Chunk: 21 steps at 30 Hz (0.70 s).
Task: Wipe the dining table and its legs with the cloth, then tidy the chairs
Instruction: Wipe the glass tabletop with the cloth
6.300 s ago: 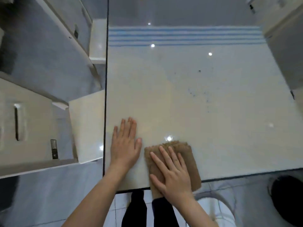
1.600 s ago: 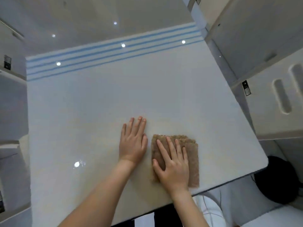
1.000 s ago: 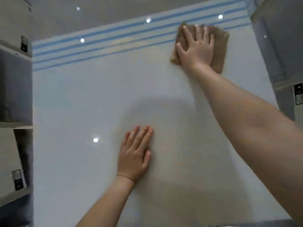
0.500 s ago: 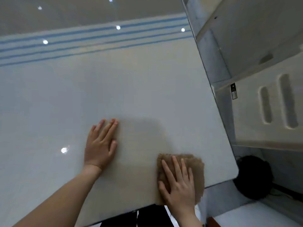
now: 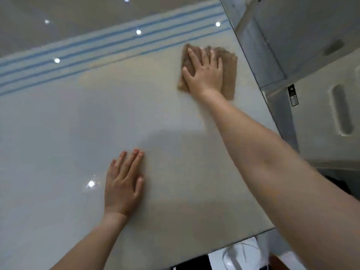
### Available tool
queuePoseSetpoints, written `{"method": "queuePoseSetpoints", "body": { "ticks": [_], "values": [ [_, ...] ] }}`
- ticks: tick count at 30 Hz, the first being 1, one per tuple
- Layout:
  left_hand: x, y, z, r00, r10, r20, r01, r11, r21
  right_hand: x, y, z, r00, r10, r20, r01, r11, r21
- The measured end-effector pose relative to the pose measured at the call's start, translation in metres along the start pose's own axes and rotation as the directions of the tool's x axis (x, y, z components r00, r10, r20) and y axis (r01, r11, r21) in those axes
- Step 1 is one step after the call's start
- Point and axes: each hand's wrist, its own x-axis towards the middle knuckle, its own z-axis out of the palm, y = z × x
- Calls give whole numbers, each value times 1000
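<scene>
The glossy white dining table (image 5: 58,133) fills most of the view, with blue stripes along its far edge. A folded brown cloth (image 5: 228,75) lies flat near the table's far right corner. My right hand (image 5: 204,73) presses down on the cloth with straight, spread fingers, arm stretched far forward. My left hand (image 5: 123,184) rests flat on the bare tabletop nearer to me, fingers straight.
A white chair (image 5: 321,117) with slots in its back stands close along the table's right side. Another pale chair back (image 5: 292,36) sits beyond it at the far right. The table's near edge runs along the bottom right, with floor below it.
My right hand has pushed the cloth from the near right edge out to the far right corner. My left hand has stayed flat on the table.
</scene>
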Motion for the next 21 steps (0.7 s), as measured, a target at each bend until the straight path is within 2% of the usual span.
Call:
{"method": "queuePoseSetpoints", "body": {
  "ticks": [2, 5, 7, 10, 14, 17, 21],
  "values": [
    [0, -1, -2, 1000, 6, -7, -6, 1000, -1, 25, -9, -5, 1000, 3, 31, -2, 1000, -19],
    [0, 2, -2, 1000, 7, -16, -7, 1000, -3, 16, 0, -10, 994, -94, 64, 96, 995, -33],
    [-1, 2, -2, 1000, 2, -21, -3, 1000, -11, -14, 24, -8, 989, -140, 52, 140, 990, -9],
    [-1, 3, -1, 1000, -13, -16, 13, 1000, -5, -93, 75, -4, 995, -101, 3, 101, 994, 35],
    [0, 9, -1, 999, -34, -6, 34, 999, -9, -226, 142, -4, 997, 74, -21, -73, 997, 36],
    [-1, 6, 0, 1000, -21, -8, 22, 1000, 13, -317, 178, -5, 965, 257, -43, -256, 966, 37],
    [0, 2, 3, 1000, -4, -15, 4, 1000, 17, -353, 162, 8, 902, 427, -59, -426, 904, 32]
  ]
}}
